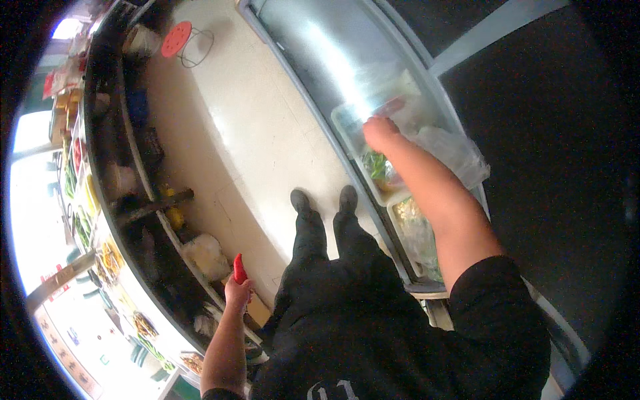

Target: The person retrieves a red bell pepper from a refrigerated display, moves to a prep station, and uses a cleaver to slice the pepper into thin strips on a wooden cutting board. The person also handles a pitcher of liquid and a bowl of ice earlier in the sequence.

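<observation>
My left hand is closed around a red chili pepper, whose tip points up past my fingers. My right hand reaches over a glass-topped chest cooler, fingers curled. Whether it grips anything cannot be made out. Beneath that hand is a pale plastic bin with green leafy vegetables in it. A clear plastic bag spreads beyond my forearm, over the cooler's far side. Nearer to me, a second bin holds bagged, pale yellowish food. Something reddish, blurred, lies just beyond my right hand.
On the left runs a long counter with trays of vegetables, above dark shelves holding bags. A red round stool stands farther along the pale floor. My feet are close beside the cooler.
</observation>
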### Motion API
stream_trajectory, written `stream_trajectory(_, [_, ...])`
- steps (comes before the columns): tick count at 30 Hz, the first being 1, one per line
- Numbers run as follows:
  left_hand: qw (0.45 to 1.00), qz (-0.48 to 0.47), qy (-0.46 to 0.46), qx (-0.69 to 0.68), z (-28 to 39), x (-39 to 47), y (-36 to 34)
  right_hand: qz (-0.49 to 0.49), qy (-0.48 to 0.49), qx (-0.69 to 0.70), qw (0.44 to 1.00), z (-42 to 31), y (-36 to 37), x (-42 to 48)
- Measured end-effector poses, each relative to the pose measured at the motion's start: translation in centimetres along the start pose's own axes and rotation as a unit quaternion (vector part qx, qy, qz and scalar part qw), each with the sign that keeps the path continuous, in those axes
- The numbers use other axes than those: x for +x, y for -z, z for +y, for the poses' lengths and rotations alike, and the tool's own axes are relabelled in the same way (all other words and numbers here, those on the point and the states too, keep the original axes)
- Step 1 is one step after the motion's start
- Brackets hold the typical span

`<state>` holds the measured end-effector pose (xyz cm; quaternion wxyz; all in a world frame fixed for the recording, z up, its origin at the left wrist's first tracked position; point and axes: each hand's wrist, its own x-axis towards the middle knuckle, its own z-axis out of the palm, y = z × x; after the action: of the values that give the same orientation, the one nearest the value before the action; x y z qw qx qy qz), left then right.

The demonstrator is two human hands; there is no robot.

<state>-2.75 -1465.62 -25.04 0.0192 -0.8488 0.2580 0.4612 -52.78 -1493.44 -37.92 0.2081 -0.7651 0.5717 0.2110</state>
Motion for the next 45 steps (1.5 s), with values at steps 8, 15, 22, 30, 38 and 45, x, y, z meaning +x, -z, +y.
stream_trajectory(8, [0.998,-0.018,0.002,-0.054,-2.0,-0.9,-0.4,-0.128,0.017,-0.063,0.990,-0.4,-9.0,-9.3])
stream_trajectory(15, [0.997,-0.012,-0.067,0.040,0.4,-0.9,-0.4,-0.286,0.000,0.004,0.958,-3.1,-20.7,-24.2])
stream_trajectory(22, [0.978,0.014,-0.105,0.178,-1.6,1.5,-0.6,-0.351,0.167,-0.107,0.915,-2.8,-32.3,-37.3])
stream_trajectory(30, [0.966,0.008,-0.139,0.217,0.5,-3.3,0.5,-0.419,0.092,-0.005,0.903,-2.6,-37.2,-42.3])
stream_trajectory(38, [0.958,-0.001,-0.148,0.247,-3.3,-5.1,0.9,-0.352,0.057,0.131,0.925,-3.6,-34.0,-43.6])
stream_trajectory(45, [0.980,-0.035,-0.101,0.169,-19.0,-8.0,2.3,-0.263,-0.173,0.365,0.876,-9.6,-26.1,-29.9])
